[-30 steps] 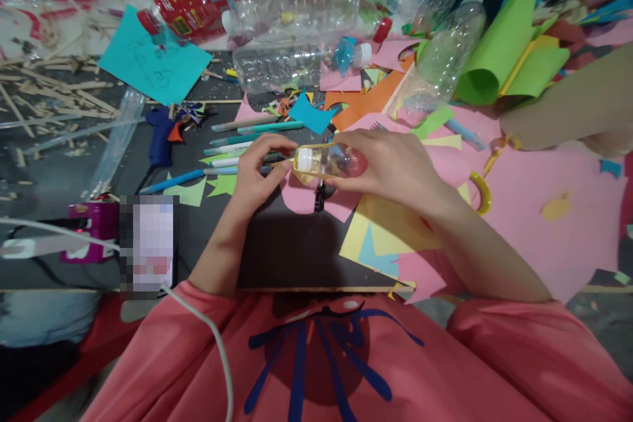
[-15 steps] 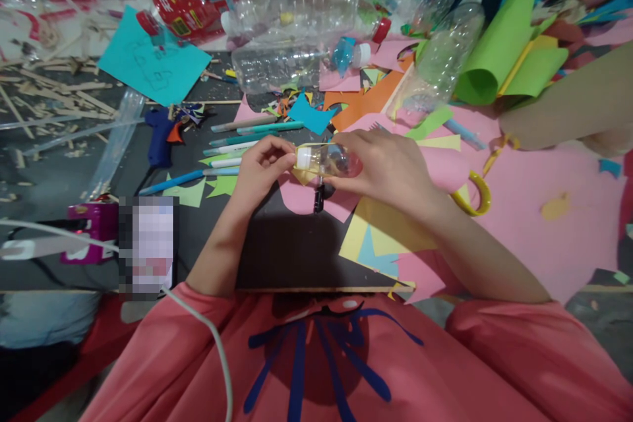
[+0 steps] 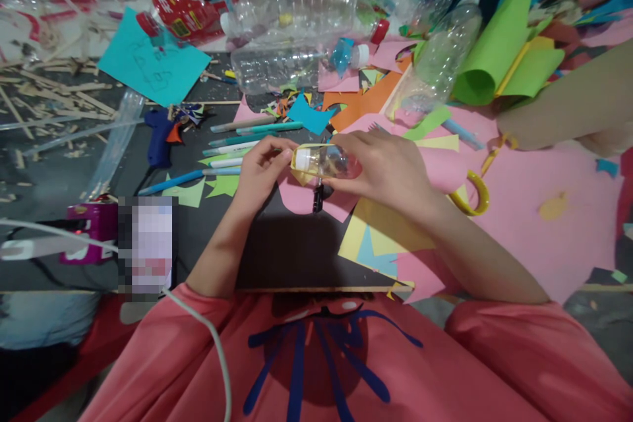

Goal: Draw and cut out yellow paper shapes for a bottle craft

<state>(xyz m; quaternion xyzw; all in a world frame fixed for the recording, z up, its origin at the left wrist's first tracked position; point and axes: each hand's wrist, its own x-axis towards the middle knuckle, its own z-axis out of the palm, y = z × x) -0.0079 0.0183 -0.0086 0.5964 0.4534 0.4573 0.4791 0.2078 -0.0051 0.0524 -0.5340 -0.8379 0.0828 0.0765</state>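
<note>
Lying on its side above the table, a small clear plastic bottle [image 3: 324, 163] with a white cap points left. My right hand [image 3: 388, 161] is wrapped round its base end. A thin yellow strip [image 3: 295, 159] loops past the cap and runs along the bottle's sides. My left hand [image 3: 262, 168] is closed at the cap end, thumb and forefinger pinching the strip. Just below the bottle, a black-capped pen [image 3: 318, 199] is partly visible over pink paper. Yellow-handled scissors [image 3: 479, 194] lie to the right of my right hand, their blades hidden.
Several markers [image 3: 247, 140] and a blue glue gun [image 3: 159, 137] lie to the left. Clear bottles [image 3: 281, 66] crowd the back, beside green rolled sheets [image 3: 497, 53]. Another person's arm [image 3: 568, 95] reaches in from the right. A phone [image 3: 151, 244] lies front left.
My left fingers have shifted slightly left, away from the cap, and more of the yellow strip shows there. My right hand stays round the bottle.
</note>
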